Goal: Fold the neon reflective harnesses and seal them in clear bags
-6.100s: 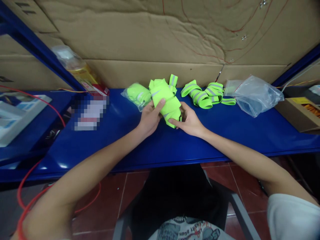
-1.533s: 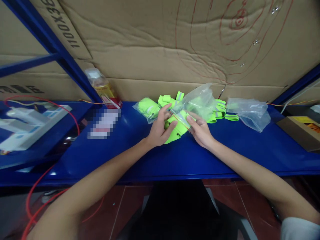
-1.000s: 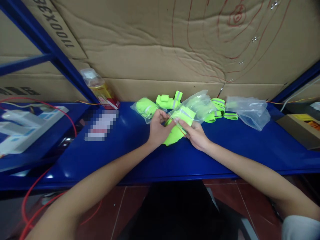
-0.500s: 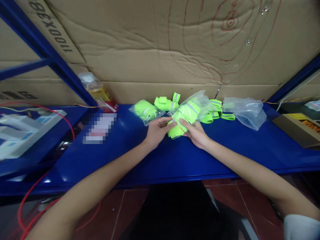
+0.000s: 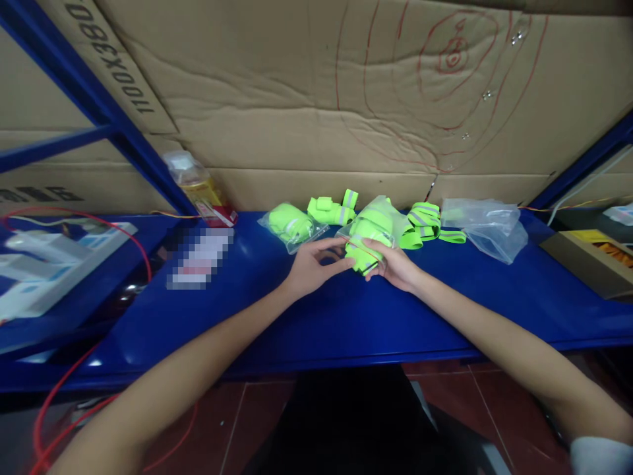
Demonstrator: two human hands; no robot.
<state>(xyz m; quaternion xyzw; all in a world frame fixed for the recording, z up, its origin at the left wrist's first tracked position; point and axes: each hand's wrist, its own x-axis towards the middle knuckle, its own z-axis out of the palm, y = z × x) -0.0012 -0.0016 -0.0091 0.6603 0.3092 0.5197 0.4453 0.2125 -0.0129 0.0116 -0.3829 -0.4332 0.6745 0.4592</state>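
Note:
A folded bundle of neon-yellow reflective strap (image 5: 363, 260) sticks partway out of the near end of a clear plastic bag (image 5: 383, 210). My right hand (image 5: 398, 267) grips bundle and bag from the right, thumb on top and fingers beneath. From the left, my left hand (image 5: 314, 267) has its thumb and fingertips on the bag's mouth and the bundle's edge. Behind the hands lie a filled bag of yellow strap (image 5: 291, 224) at left and a loose folded strap (image 5: 331, 210). Another strap with silver stripes (image 5: 425, 223) lies to the right in loops.
An unfilled clear bag (image 5: 489, 227) rests on the blue tabletop (image 5: 316, 326) at right. A cardboard box (image 5: 588, 260) stands at the right edge. A bottle (image 5: 200, 188) leans at the back left by the blue frame. Cardboard (image 5: 257, 86) walls the back.
The held bundle has turned more upright and shifted slightly right. My left hand's thumb and fingers have spread a little on the bag's edge. The whole view has dipped slightly.

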